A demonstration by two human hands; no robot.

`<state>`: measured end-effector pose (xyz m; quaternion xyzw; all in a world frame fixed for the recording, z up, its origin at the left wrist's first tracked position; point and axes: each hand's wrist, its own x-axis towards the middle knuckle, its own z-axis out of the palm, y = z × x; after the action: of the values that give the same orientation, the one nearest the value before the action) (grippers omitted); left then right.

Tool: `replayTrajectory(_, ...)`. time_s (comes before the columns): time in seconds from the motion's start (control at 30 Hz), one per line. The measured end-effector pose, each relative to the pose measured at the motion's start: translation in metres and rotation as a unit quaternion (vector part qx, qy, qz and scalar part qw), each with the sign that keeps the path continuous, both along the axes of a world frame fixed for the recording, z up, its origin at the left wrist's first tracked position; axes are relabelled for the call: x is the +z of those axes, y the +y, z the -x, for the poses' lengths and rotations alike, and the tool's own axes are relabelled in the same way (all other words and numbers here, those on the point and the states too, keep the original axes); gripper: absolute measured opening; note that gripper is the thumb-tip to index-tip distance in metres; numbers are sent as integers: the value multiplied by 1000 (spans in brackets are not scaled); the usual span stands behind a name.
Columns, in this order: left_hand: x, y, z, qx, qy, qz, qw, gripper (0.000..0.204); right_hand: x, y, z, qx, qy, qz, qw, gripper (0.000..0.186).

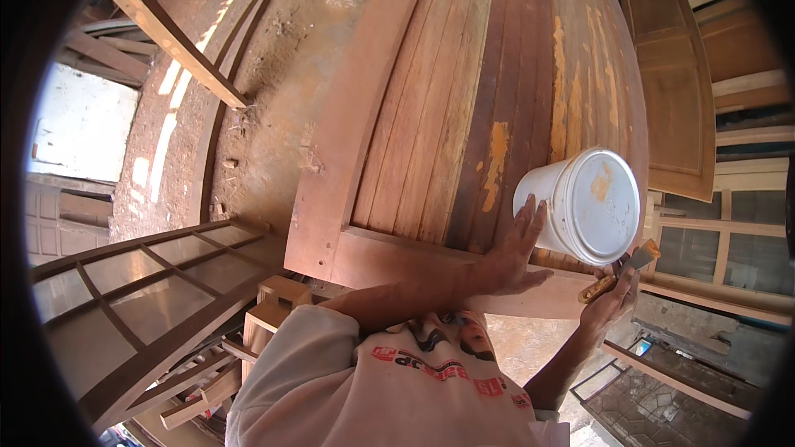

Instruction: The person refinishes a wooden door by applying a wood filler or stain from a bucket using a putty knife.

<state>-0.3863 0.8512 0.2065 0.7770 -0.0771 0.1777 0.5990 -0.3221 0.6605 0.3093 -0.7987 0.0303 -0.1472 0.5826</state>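
A white plastic tub (542,186) with its lid (607,205) on rests at the near right end of a large wooden door (431,116). Brown residue marks the lid. My left hand (515,255) lies against the tub's side, fingers stretched out and apart. Close to the tub's near right side, my right hand (611,305) is closed around a putty knife (595,290). Orange filler coats the end of its metal blade (642,257). Orange filler patches (497,157) streak the door's darker planks.
Dark-framed glazed panels (157,281) lean at the left, beside wooden offcuts (277,302). A slanting timber post (178,41) stands at the upper left over a dirt floor (281,108). Along the right are a brown panelled door (667,83) and stacked window frames (720,232).
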Motion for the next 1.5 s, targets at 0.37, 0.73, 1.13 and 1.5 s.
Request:
replayTrajectory(0.37,16,141,6,100,140,-58,983,62,15,70,4,172,-76,130,973,32)
replayTrajectory(0.73,-26,289,114,498,91,-235,829,39,-78,179,-49,403,262,-46,876,30)
replayTrajectory(1.13,-18,297,111,467,91,-215,853,35,-63,162,-13,384,177,68,904,37)
replayTrajectory(1.5,-22,288,114,432,176,-283,838,72,-29,14,80,70,74,97,990,48)
